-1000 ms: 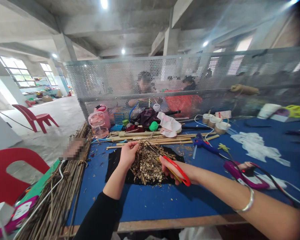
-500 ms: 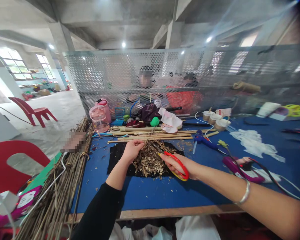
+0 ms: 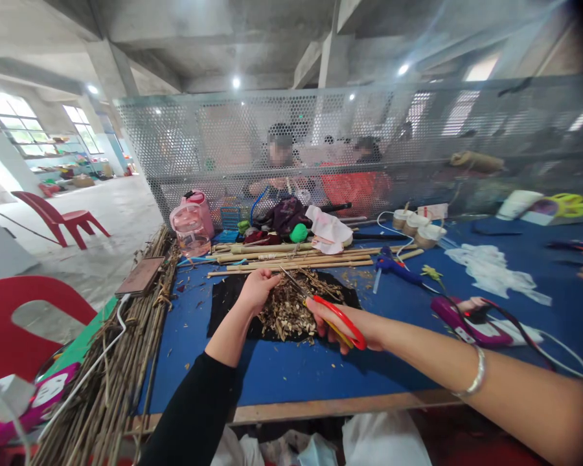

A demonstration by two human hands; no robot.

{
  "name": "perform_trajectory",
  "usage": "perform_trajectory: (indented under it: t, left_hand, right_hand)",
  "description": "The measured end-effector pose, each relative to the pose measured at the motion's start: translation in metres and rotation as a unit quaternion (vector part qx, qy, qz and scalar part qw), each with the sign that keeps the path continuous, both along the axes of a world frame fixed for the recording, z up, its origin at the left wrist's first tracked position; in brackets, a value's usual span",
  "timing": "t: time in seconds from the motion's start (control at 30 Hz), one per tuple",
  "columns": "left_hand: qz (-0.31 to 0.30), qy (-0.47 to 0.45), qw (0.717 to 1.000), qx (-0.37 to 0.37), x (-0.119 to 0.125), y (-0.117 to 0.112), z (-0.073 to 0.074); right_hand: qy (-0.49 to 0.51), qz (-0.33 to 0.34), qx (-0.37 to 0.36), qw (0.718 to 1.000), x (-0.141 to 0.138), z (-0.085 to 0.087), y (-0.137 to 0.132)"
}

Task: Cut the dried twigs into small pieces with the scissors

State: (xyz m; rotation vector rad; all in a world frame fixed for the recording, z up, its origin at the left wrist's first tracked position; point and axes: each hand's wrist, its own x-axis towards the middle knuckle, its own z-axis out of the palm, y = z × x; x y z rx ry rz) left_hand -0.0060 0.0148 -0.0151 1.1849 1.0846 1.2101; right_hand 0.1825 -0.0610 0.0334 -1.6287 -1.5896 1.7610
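Note:
My right hand grips red-handled scissors whose blades point up-left over a heap of cut dry twig pieces. That heap lies on a black cloth spread on the blue table. My left hand is closed at the heap's left edge, pinching a thin twig near the scissor blades. A silver bangle sits on my right wrist.
A bundle of long sticks lies along the left table edge. Bamboo rods, a pink bottle, small jars, a blue glue gun and a purple tool lie further back. Other people sit behind a perforated metal screen. Red chairs stand left.
The view has tilted slightly downward and nearer. Both hands stay at the heap; the scissors shifted a little upward toward my left hand.

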Motion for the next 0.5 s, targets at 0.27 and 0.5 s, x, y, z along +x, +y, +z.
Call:
perform_trajectory:
  t: [0.27,0.5]
  left_hand:
    - [-0.016,0.054,0.997,0.056,0.002,-0.005,0.009]
    - [0.002,0.106,0.992,0.071,0.001,-0.005,0.007]
  right_hand:
    - [0.001,-0.005,0.042,0.999,0.002,-0.015,0.007]
    - [-0.072,0.016,0.172,0.982,0.003,-0.019,0.002]
